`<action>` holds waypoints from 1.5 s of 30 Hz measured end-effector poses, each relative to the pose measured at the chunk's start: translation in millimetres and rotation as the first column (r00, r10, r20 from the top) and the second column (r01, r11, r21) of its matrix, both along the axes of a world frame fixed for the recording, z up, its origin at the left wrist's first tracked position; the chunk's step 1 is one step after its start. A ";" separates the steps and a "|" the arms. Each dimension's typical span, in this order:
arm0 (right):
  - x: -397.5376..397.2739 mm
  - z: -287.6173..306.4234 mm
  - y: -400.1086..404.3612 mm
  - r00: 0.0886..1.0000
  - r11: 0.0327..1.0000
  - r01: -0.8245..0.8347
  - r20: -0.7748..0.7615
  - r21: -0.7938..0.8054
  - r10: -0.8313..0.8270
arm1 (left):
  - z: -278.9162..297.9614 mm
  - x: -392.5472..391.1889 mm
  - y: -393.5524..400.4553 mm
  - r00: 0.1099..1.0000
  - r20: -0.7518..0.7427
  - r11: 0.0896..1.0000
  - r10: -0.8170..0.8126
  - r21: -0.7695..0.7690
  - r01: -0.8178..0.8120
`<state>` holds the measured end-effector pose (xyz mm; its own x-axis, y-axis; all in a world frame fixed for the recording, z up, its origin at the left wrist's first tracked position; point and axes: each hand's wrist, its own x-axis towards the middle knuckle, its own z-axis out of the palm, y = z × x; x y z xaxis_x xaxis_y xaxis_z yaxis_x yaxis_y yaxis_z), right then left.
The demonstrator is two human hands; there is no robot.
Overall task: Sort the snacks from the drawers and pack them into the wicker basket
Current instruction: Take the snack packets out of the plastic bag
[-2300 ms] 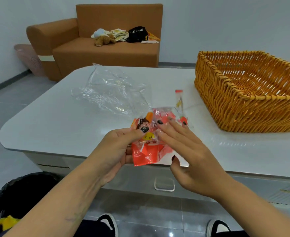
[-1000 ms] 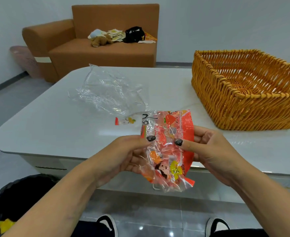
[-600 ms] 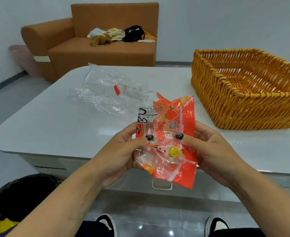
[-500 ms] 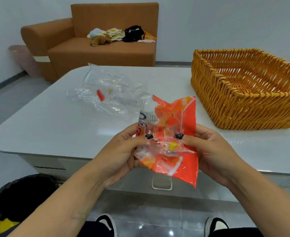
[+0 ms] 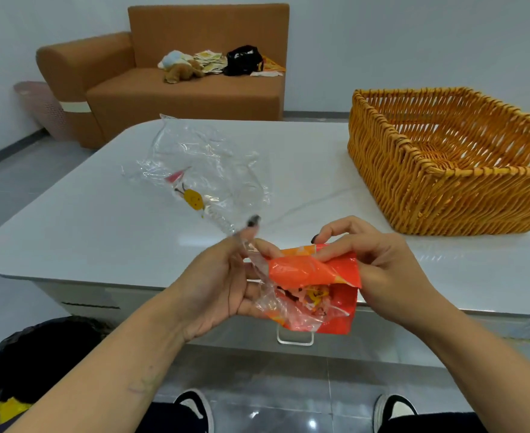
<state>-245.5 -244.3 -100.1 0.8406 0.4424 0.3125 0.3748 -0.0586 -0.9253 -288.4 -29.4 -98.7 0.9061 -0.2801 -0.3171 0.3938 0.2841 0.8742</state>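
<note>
You have one orange snack packet [image 5: 313, 285] between your two hands, held in the air just in front of the near edge of the white table [image 5: 101, 232]. Your left hand [image 5: 220, 282] curls its fingers behind the packet's clear left side, thumb tip blurred above it. Your right hand [image 5: 379, 264] pinches the folded orange top edge, fingers bent over it. One wicker basket [image 5: 420, 189] sits on the table to the right, well apart. One crumpled clear plastic bag [image 5: 195, 170] lies beyond your left hand.
</note>
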 end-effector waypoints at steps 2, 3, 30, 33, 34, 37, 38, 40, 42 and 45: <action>-2.4 -2.0 -0.7 0.998 0.998 -0.010 0.063 -0.057 0.014 | 1.5 -1.3 -4.0 0.998 0.064 0.994 -0.002 0.110 -0.005; -2.3 -2.0 -1.3 0.998 0.998 -0.013 0.067 -0.053 0.016 | 1.7 -2.6 -5.2 0.996 0.094 0.991 -0.007 0.131 -0.005; -11.3 -0.5 8.0 0.971 0.985 0.164 -0.184 0.044 -0.154 | 7.7 -5.3 -8.0 0.990 0.113 0.967 0.088 0.229 -0.112; -8.8 -0.3 8.5 0.966 0.961 0.260 -0.024 0.098 -0.258 | 14.6 -8.8 -7.2 0.998 -0.027 0.992 -0.051 0.111 0.054; -9.5 0.2 9.7 0.958 0.955 0.280 0.039 0.099 -0.285 | 16.1 -9.5 -7.7 0.998 -0.045 0.997 -0.053 0.060 0.055; -13.2 -0.6 13.0 0.917 0.933 0.347 0.174 0.097 -0.359 | 17.3 -10.0 -7.8 0.998 -0.062 0.995 -0.020 -0.101 0.014; -13.5 -1.7 13.5 0.905 0.926 0.367 0.198 0.087 -0.377 | 17.5 -10.1 -7.6 0.998 -0.058 0.992 -0.022 -0.126 0.014; -11.9 -5.4 13.5 0.887 0.913 0.402 0.220 0.066 -0.407 | 13.9 -8.9 -6.0 0.999 -0.035 0.988 -0.032 -0.152 0.026; -10.6 -9.5 13.9 0.878 0.902 0.427 0.206 0.070 -0.432 | 5.4 -7.2 -0.5 0.998 0.037 0.988 -0.057 -0.142 0.062; -13.2 -15.0 18.0 0.887 0.901 0.425 0.158 0.091 -0.434 | -3.3 -8.6 3.3 0.962 0.217 0.981 -0.167 -0.062 0.184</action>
<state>-258.7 -226.3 -115.1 0.8768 0.0293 0.4799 0.4753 -0.2028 -0.8561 -297.0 -26.1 -102.0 0.8841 -0.4576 -0.0947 0.2537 0.2997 0.9197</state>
